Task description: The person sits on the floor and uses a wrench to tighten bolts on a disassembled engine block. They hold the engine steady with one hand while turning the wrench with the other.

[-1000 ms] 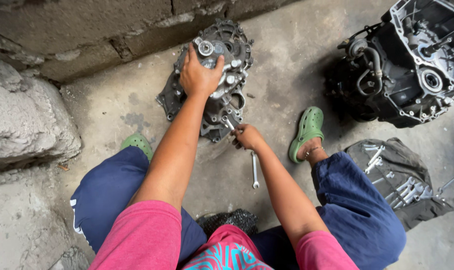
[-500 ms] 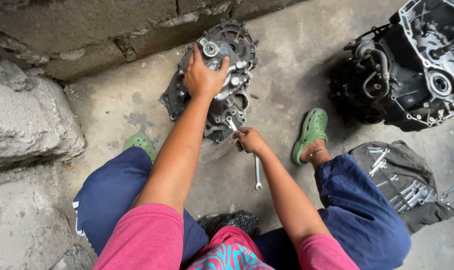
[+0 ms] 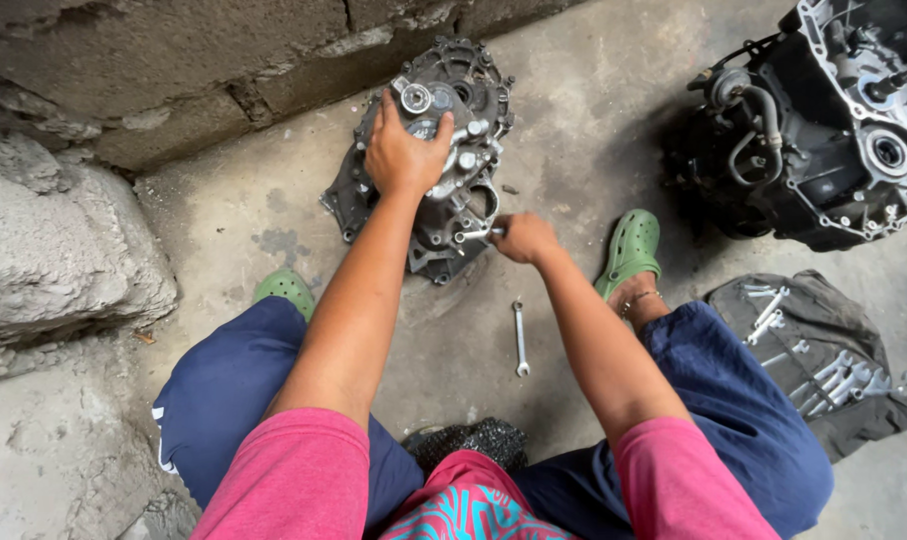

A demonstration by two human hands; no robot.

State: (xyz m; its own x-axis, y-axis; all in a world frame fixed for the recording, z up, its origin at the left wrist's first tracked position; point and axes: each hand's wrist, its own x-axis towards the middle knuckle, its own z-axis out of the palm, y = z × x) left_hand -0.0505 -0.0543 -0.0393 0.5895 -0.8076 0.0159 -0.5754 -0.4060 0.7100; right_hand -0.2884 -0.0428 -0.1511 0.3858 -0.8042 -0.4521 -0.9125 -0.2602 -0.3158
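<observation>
A grey metal engine cover lies on the concrete floor against the block wall. My left hand presses flat on top of it, fingers spread over the casting. My right hand is closed around a small metal tool whose tip sits at the cover's lower right edge. A silver spanner lies loose on the floor just below my right hand, between my knees.
A large dark engine block sits at the upper right. A dark cloth holding several spanners lies at the right. The rough block wall and a rock close in the left. My feet wear green clogs.
My right hand has moved up from the spanner on the floor to the cover's edge with a small tool. The left hand stays on the cover.
</observation>
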